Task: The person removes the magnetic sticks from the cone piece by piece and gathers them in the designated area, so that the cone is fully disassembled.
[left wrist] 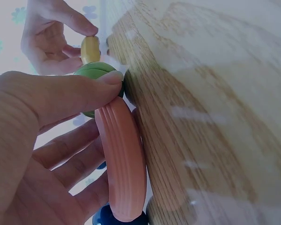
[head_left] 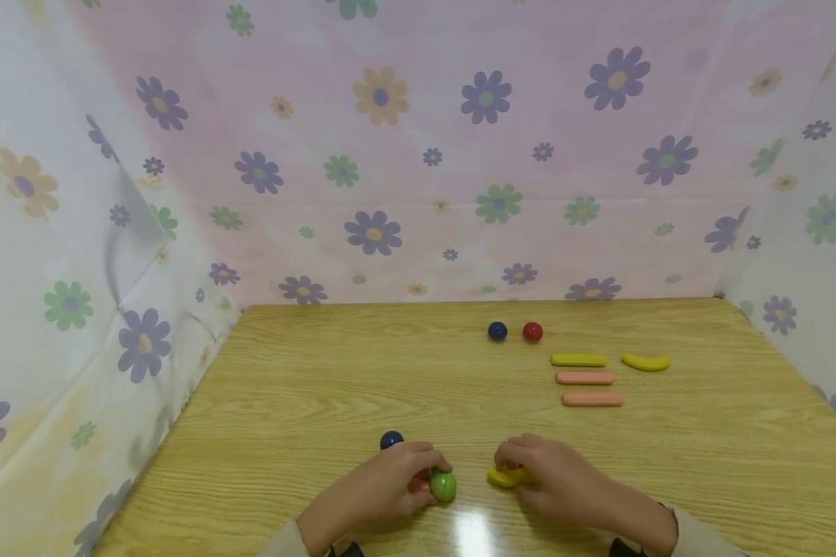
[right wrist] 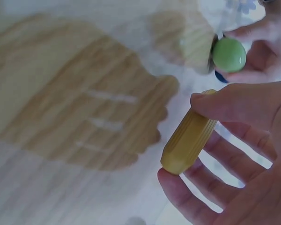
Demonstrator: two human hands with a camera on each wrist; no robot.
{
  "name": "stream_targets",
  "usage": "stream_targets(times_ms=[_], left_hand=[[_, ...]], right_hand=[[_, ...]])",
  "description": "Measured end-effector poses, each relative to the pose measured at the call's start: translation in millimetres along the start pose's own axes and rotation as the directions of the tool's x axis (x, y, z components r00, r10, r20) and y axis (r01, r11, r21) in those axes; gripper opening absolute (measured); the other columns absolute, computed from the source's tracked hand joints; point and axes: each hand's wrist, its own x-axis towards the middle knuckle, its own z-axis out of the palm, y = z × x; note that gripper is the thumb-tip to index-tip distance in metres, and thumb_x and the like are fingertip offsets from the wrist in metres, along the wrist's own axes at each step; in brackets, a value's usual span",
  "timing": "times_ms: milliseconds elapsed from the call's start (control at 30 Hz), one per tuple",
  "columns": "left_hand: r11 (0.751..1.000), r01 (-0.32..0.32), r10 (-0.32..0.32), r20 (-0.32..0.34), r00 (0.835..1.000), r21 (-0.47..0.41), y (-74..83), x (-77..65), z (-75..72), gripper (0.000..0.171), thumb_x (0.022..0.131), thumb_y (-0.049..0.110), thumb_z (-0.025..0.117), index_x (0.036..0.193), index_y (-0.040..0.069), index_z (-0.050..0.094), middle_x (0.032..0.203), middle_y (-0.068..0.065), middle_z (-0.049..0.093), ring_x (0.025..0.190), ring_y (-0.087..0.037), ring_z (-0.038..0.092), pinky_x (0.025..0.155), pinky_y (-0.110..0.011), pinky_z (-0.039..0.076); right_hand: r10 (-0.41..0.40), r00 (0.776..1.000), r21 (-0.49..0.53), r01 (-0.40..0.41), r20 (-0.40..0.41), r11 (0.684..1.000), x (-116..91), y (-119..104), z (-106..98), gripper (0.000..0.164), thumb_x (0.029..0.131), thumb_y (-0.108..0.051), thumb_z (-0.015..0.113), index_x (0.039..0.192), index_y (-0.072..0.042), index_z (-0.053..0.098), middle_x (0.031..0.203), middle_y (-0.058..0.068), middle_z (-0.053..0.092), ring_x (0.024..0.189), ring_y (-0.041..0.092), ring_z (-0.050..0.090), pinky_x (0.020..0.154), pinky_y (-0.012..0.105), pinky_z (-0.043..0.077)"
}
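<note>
One woodgrain table (head_left: pixel 299 371) before you. Your left hand (head_left: pixel 395 480) and right hand (head_left: pixel 553 473), at its near side, both gripping. One curved pink ridged bar (left wrist: pixel 124 164), beneath your left hand. One yellow ridged bar (right wrist: pixel 185 140), pinched between your right thumb and fingers. One green ball (head_left: pixel 443 487), held by your left thumb and fingers. One dark blue ball (head_left: pixel 392 439), just beyond your left hand.
</note>
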Motion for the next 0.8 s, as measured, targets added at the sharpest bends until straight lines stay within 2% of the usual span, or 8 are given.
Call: stream_targets(times_ms=[333,600,800], left_hand=[[1.000,-0.007,0.007,-0.034,0.999,-0.002,-0.4,-3.2,3.2,0.025,0.088,0.013,0.067,0.113,0.015,0.064,0.101,0.010,0.057,0.076,0.002,0.050,0.067,-0.009,0.041],[1.000,-0.006,0.006,-0.053,0.999,-0.002,0.0,-3.9,4.7,0.024,0.088,0.012,0.067,0.112,0.016,0.064,0.101,0.011,0.058,0.075,0.002,0.049,0.066,-0.009,0.041],[1.000,0.015,-0.015,-0.036,0.999,-0.009,1.0,-3.2,3.3,0.026,0.089,0.012,0.066,0.114,0.017,0.063,0.102,0.011,0.057,0.075,0.002,0.049,0.065,-0.010,0.041]], right_hand=[[-0.035,0.997,-0.012,0.034,-0.073,0.999,-20,21,-14,0.036,0.076,-0.003,0.076,0.101,-0.024,0.061,0.097,-0.015,0.058,0.082,0.001,0.053,0.067,0.026,0.049],[-0.021,0.990,-0.011,0.019,-0.136,1.000,-37,34,-30,0.038,0.074,-0.002,0.077,0.102,-0.023,0.060,0.096,-0.014,0.059,0.080,0.002,0.054,0.064,0.025,0.049],[0.013,0.990,-0.002,-0.014,-0.141,1.000,-47,45,-43,0.040,0.074,-0.001,0.076,0.103,-0.023,0.060,0.096,-0.014,0.059,0.080,0.001,0.053,0.063,0.025,0.048]])
